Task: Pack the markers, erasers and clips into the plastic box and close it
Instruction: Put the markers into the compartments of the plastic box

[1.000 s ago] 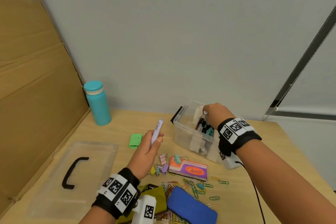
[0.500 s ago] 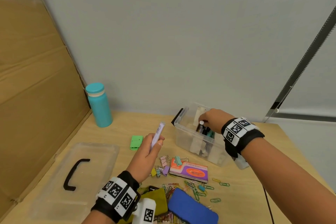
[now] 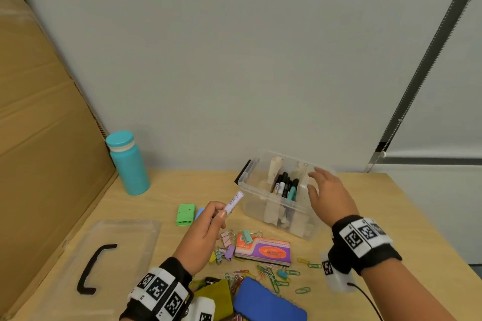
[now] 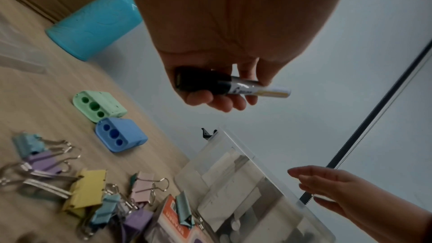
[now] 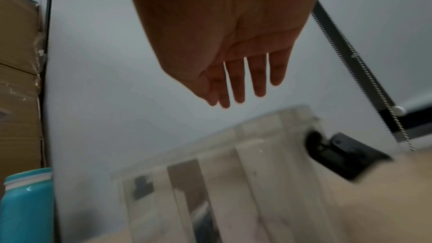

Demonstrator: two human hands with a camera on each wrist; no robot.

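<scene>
Left hand is gripping a white-barrelled marker (black cap tucked in the palm) just left of the clear plastic box, while the empty right hand is hovering over its right end, fingers spread, binder clips lying on the table.

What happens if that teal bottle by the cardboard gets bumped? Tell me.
The teal bottle stands upright, tall on a narrow base, so it would probably tip rather than slide. Being round, it would likely roll once down. It looks rigid; its weight cannot be judged, since the contents are hidden.
</scene>
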